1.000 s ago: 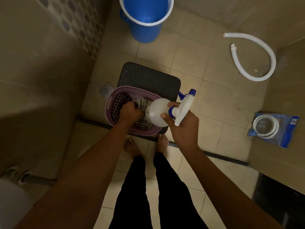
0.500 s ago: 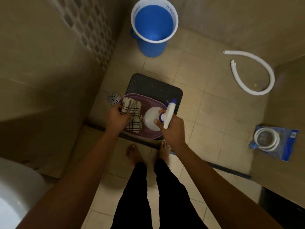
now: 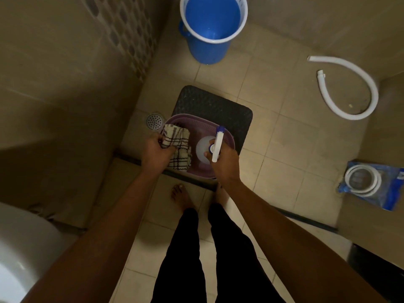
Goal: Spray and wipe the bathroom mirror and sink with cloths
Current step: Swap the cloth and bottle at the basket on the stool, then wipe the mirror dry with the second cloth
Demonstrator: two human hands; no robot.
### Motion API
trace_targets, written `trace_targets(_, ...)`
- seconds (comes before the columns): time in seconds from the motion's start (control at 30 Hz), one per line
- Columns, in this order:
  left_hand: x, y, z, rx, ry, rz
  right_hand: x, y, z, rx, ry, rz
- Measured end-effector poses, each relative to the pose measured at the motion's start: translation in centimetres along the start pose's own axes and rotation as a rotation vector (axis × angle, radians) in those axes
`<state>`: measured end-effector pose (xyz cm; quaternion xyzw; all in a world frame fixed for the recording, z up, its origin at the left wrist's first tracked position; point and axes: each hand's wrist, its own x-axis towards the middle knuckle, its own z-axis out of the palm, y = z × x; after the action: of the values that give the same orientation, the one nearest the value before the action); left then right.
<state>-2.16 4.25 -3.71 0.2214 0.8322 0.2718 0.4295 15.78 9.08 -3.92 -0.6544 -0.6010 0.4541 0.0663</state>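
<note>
The step in hand looks like gathering the supplies, with no spraying or wiping begun; neither mirror nor sink is clearly in view here (a pale curved fixture fills the lower left corner, but I cannot tell what it is). Of the containers, the largest is the blue bucket with a white rim, standing on the floor tiles near the far wall, and its inside appears empty. Next is the purple basket, set on the near left corner of a dark stool; what lies in it cannot be made out, since the cloth and bottle are held over it. The right hand is wrapped around the neck of the white spray bottle, whose trigger head points away, over the basket's right side. The left hand clutches a checked cloth, bunched at the basket's left rim, with its lower part hanging loose. At the right, a blue packet on the floor holds a coiled white hose. The next move, I judge, calls for lifting both clear of the basket and turning toward the mirror, keeping the nozzle away from the cloth hand until aimed.
</note>
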Motion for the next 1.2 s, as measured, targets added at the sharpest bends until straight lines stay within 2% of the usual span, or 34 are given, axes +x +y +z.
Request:
trace_targets(0.37, -0.6, 1.1, -0.9, -0.063, -0.019, 0.024, -0.8, 0.4, -0.5, -0.011, -0.025, -0.004)
trace_targets(0.43, -1.2, 1.7, -1.6, -0.104, -0.025, 0.026, -2.6, 0.4, -1.9, -0.025, 0.119, -0.079)
trace_targets(0.5, -1.7, 2.2, -2.2, -0.14, -0.033, 0.027, -4.6, -0.2, -3.7, 0.012, 0.34, -0.163)
trace_targets(0.57, -2.4, 3.0, -3.2, -0.189, -0.065, 0.027, -6.3, -2.6, -5.2, 0.118, 0.44, -0.262)
trace_targets(0.63, -3.4, 4.0, -4.5, -0.249, -0.119, 0.03, -7.1, -6.4, -5.7, 0.24, 0.357, -0.313)
trace_targets(0.7, -4.6, 5.2, -5.9, -0.309, -0.187, 0.044, -6.7, -9.5, -5.0, 0.273, 0.194, -0.232)
trace_targets(0.77, -5.7, 6.0, -7.6, -0.414, -0.261, 0.061, -6.1, -11.1, -4.4, 0.301, 0.077, -0.046)
trace_targets(0.83, -6.4, 6.6, -9.2, -0.538, -0.356, 0.085, -6.0, -11.7, -4.7, 0.557, -0.05, 0.216)
trace_targets(0.9, -7.2, 7.3, -10.7, -0.641, -0.467, 0.106, -6.8, -11.7, -5.3, 0.884, -0.29, 0.446)
trace_targets(0.93, -7.7, 7.6, -11.2, -0.663, -0.522, 0.126, -7.4, -11.5, -5.5, 0.992, -0.423, 0.501)
trace_targets(1.0, -8.6, 8.5, -11.9, -0.638, -0.604, 0.156, -8.6, -11.5, -5.7, 1.122, -0.633, 0.511)
trace_targets(1.07, -9.3, 9.1, -12.4, -0.52, -0.601, 0.191, -9.4, -12.1, -6.1, 1.181, -0.744, 0.42)
trace_targets(1.2, -10.4, 9.8, -13.3, -0.248, -0.5, 0.312, -10.9, -13.5, -7.4, 1.0, -0.7, 0.226)
